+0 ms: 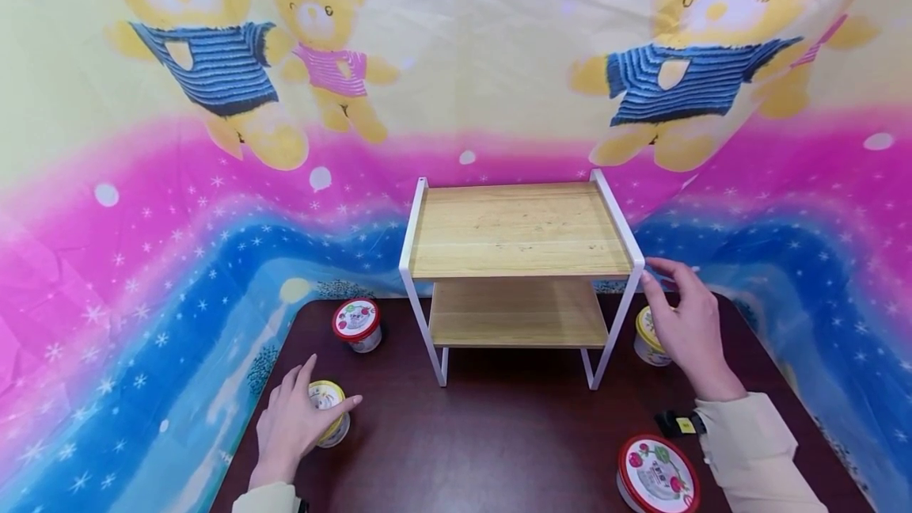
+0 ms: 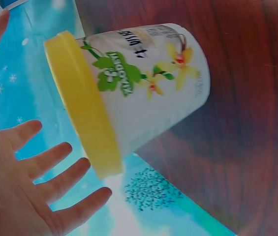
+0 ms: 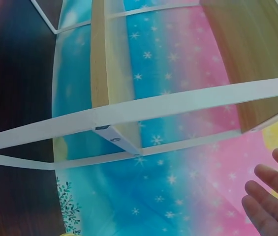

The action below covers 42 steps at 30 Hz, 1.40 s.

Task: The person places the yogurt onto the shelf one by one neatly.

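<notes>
A white tub with a yellow lid (image 1: 325, 396) (image 2: 148, 83) stands at the left of the table. Over it hovers my left hand (image 1: 288, 422) (image 2: 35, 187), thumb and fingers spread to either side of the lid; the left wrist view shows a gap between most fingers and the lid. My right hand (image 1: 687, 331) (image 3: 271, 196) is beside the upper right corner of a two-tier rack (image 1: 516, 232) (image 3: 193, 101), its fingers loosely bent and holding nothing. Whether its fingertips touch the white frame, I cannot tell. Partly behind this hand stands another yellow-lidded tub (image 1: 650, 345).
Two red-lidded tubs stand on the dark table (image 1: 499, 450): one at the back left (image 1: 358, 321), the other at the front right (image 1: 659, 473). A bear-print cloth (image 1: 463, 101) hangs behind and around the table. A black strap (image 1: 680, 423) sits at my right wrist.
</notes>
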{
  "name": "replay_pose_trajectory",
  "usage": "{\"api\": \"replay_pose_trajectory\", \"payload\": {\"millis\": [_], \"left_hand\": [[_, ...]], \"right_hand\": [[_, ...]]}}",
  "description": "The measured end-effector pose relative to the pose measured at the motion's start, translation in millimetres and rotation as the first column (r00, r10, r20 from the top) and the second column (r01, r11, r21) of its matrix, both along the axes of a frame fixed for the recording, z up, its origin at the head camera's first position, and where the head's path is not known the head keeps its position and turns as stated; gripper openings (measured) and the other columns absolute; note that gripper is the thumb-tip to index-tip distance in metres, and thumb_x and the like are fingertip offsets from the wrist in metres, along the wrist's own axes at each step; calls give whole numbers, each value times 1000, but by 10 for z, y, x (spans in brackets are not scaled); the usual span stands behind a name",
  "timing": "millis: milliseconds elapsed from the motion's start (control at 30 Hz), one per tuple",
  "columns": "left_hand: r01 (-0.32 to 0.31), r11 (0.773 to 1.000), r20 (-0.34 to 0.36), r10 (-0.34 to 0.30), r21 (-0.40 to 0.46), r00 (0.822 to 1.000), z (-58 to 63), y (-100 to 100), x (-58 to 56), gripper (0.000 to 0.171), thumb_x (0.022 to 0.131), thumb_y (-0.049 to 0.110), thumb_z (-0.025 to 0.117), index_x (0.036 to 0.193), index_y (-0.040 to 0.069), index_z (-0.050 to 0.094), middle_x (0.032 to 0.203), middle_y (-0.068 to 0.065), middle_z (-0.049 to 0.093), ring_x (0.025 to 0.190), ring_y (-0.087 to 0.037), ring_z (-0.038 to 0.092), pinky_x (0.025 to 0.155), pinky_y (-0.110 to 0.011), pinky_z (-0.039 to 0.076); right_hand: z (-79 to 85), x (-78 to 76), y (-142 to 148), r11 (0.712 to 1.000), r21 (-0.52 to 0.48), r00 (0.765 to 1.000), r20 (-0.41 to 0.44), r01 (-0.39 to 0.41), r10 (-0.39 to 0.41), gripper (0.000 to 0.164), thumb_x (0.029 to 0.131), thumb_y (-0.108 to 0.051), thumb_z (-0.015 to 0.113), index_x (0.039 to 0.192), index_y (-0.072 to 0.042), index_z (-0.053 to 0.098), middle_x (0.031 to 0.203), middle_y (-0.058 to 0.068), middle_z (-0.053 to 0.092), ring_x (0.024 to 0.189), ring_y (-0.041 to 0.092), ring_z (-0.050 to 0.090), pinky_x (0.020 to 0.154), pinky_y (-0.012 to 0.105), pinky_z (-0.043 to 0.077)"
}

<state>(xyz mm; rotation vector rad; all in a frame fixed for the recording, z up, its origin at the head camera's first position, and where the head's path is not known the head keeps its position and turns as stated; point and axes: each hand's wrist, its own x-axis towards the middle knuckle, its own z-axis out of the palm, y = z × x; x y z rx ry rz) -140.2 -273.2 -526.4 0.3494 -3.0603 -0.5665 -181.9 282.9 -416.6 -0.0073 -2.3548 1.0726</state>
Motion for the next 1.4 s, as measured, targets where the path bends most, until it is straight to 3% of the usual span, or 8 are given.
{"api": "replay_pose_trajectory", "payload": {"millis": [200,433,533,767,867,1233,1400], "left_hand": [[-1,1000,14,2,-5,1000,-50,-29,40,132,62,93,63,159,9,32,150,-29,36,126,-54,41,82,-72,49],[-3,1000,45,3,-5,999,-87,-49,48,133,60,94,63,158,9,33,149,-30,36,123,-55,44,78,-72,50],[-4,1000,58,5,-5,998,-95,-55,57,132,60,94,63,157,9,34,149,-30,36,121,-54,45,78,-73,49],[-2,1000,65,2,0,998,-132,-76,74,132,59,93,66,155,8,36,148,-29,38,118,-52,49,78,-74,48],[-2,1000,71,2,0,997,-148,-85,82,131,58,92,67,154,8,37,147,-29,39,116,-50,51,79,-73,48],[-4,1000,68,3,21,998,-180,-109,120,132,57,84,77,155,8,34,143,-28,45,112,-47,54,79,-71,48],[-23,999,64,21,34,998,-198,-142,121,137,53,81,82,153,3,30,136,-28,50,108,-44,56,78,-68,50]], "right_hand": [[26,16,-29,1000,-19,999,-42,-3,2,44,108,-37,50,138,-7,60,136,18,59,118,42,57,93,67,43],[68,47,-62,1000,-23,997,-82,-15,13,41,110,-33,47,137,-5,60,134,18,61,114,38,57,91,61,43],[90,64,-86,1000,-22,996,-89,-20,18,40,110,-31,46,137,-6,61,132,16,62,114,36,58,90,54,43],[117,100,-137,999,-14,995,-92,-39,37,38,110,-28,47,138,-5,60,131,15,63,115,34,58,87,19,39],[120,108,-147,998,-18,993,-106,-52,50,37,110,-26,46,137,-4,60,131,16,62,118,34,57,88,13,36],[146,135,-211,996,-26,987,-143,-81,76,36,111,-23,45,133,0,61,127,18,64,115,34,58,89,12,36],[131,134,-235,996,-32,986,-153,-78,73,34,110,-21,47,131,0,62,122,18,66,105,20,58,84,18,40]]}}
